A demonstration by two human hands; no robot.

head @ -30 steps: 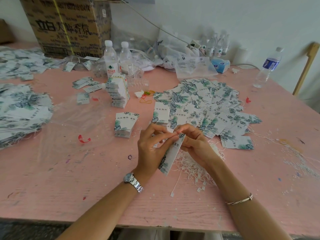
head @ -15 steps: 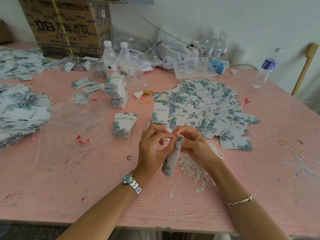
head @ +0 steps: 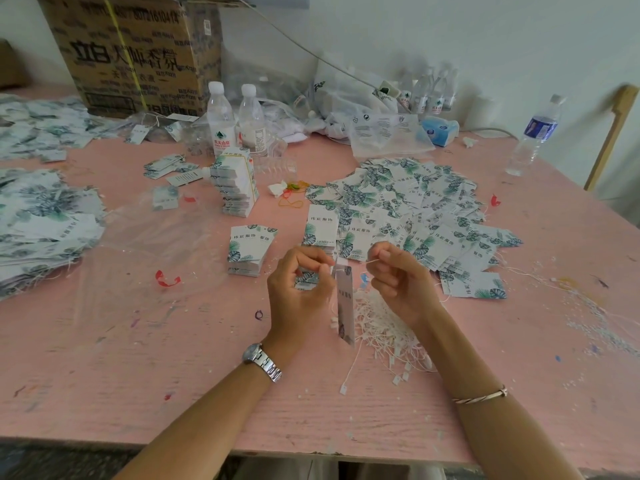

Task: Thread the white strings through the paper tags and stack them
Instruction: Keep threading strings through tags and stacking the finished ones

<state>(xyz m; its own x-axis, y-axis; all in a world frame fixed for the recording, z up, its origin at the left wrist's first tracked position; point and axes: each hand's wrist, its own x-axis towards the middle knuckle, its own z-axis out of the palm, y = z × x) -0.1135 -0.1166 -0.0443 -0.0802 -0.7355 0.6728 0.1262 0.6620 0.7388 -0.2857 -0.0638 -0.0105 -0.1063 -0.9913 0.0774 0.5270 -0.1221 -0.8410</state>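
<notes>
On the far left of the pink desk lies a loose pile of white paper tags printed with green leaves, with a brown cardboard box behind it. Further right stand two clear plastic water bottles, a tall banded stack of tags just in front of them, and nearer you a small neat stack of tags. Your left hand has its grip pinched on the top of one narrow leaf-printed tag, which hangs edge-on above the desk. Your right hand, just beside it, pinches a thin white string that runs towards the tag's top. Under that hand lies a tangled heap of white strings, and beyond it spreads a wide scatter of leaf-printed tags. A blue-labelled clear bottle stands far right
</notes>
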